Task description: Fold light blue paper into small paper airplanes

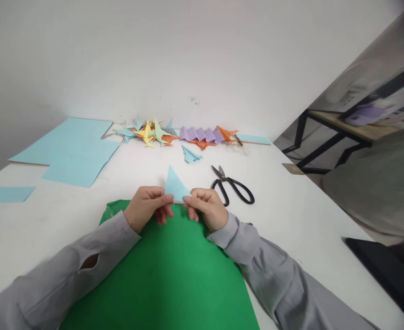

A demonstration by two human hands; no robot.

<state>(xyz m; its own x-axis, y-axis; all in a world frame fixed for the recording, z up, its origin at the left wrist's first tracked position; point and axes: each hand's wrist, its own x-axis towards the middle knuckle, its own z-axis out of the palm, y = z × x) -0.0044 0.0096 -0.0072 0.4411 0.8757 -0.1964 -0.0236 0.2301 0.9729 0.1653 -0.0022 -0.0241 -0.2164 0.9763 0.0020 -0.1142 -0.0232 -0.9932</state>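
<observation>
A small light-blue folded paper, triangular with its tip pointing away from me, is held up over the far end of a green sheet. My left hand pinches its lower left corner between thumb and fingers. At the lower right corner, my right hand grips it the same way. The fingertips hide parts of the bottom edge. Just right of my right hand lie black-handled scissors with their blades apart.
Large light-blue sheets and a smaller blue piece lie at the left. Along the wall are several folded paper figures, a purple pleated paper and a small blue paper plane. A dark flat object is at the right edge.
</observation>
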